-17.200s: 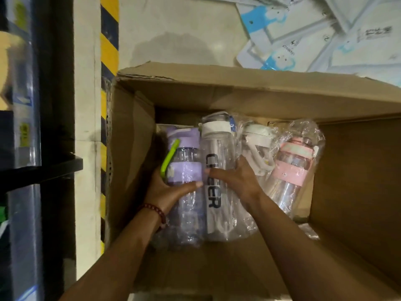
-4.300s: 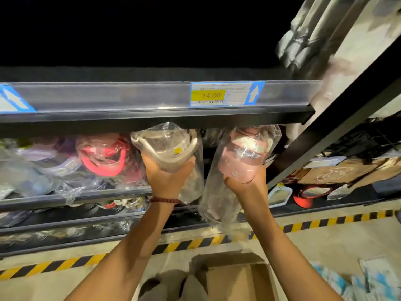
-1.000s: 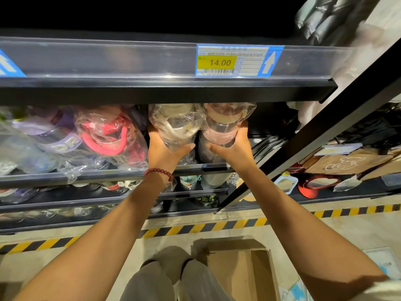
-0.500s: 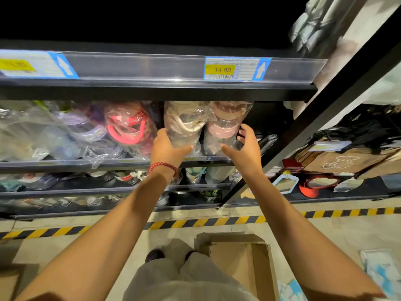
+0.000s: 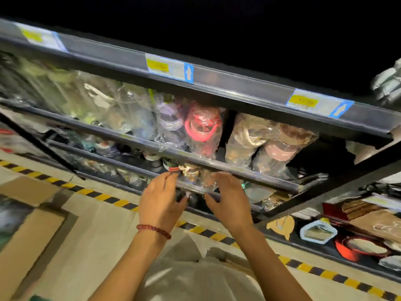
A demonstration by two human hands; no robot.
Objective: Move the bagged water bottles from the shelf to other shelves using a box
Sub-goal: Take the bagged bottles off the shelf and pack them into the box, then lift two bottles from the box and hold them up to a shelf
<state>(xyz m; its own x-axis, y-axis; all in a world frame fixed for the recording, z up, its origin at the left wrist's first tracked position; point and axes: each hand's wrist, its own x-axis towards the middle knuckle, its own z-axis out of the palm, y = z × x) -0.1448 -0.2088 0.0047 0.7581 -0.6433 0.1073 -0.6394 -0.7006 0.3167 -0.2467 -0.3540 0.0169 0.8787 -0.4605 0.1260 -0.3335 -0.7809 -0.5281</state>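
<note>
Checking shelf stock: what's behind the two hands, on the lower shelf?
Behind the left hand and right hand, bagged bottles crowd the lower shelf; the hands cover part, and blur hides how many.

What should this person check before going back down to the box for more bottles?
1. Left hand free: ok, fingers loose, holding nothing.
2. Right hand free: ok, holding nothing.
3. Cream-capped bagged bottle on the black metal shelf: ok, behind the rail.
4. Pink-capped bagged bottle beside it: ok, though tilted.
5. Bottles steady: cannot tell, picture blurred.
6. Brown cardboard box within reach: cannot tell, only partly visible.
</note>
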